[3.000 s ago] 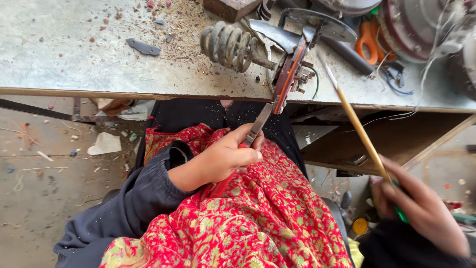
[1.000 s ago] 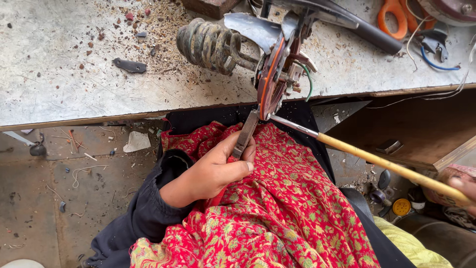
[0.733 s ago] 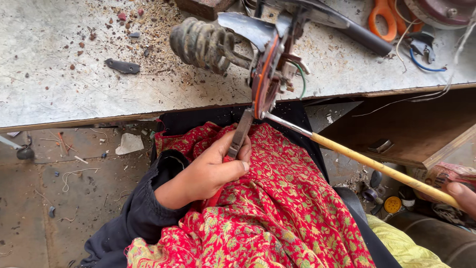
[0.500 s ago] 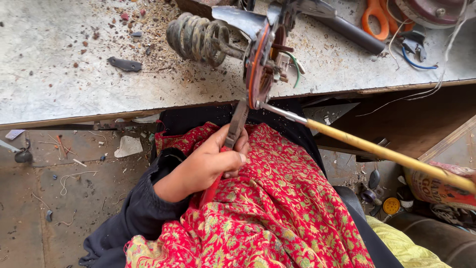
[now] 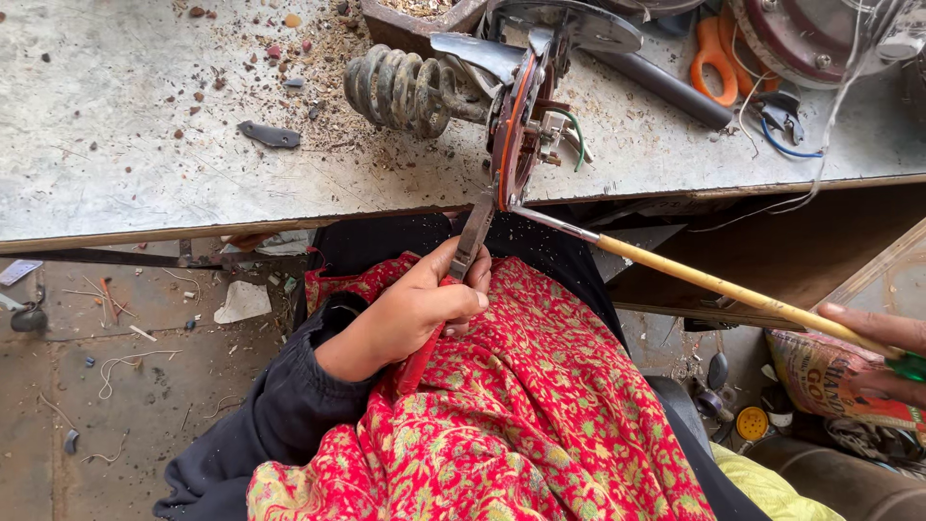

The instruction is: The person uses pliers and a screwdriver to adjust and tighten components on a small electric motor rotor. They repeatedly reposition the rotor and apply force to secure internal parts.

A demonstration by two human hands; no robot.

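Pliers (image 5: 470,241) w/ red grips, clamped in left hand (image 5: 420,309) mid-frame, nose on disc assembly (image 5: 521,121) at bench (image 5: 116,145) edge. Right hand (image 5: 883,352), far right, fingers closed round screwdriver (image 5: 733,289) w/ yellow shaft, tip at same disc.

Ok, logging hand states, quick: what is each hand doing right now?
Left hand: closed around red-handled pliers that reach up to the round part.
Right hand: at the frame edge, gripping the long yellow-shafted tool.

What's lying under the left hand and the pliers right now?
Under the left hand and pliers lies a red patterned cloth over the lap. What the cloth covers is hidden; the pliers' handles sit mostly inside the fist.
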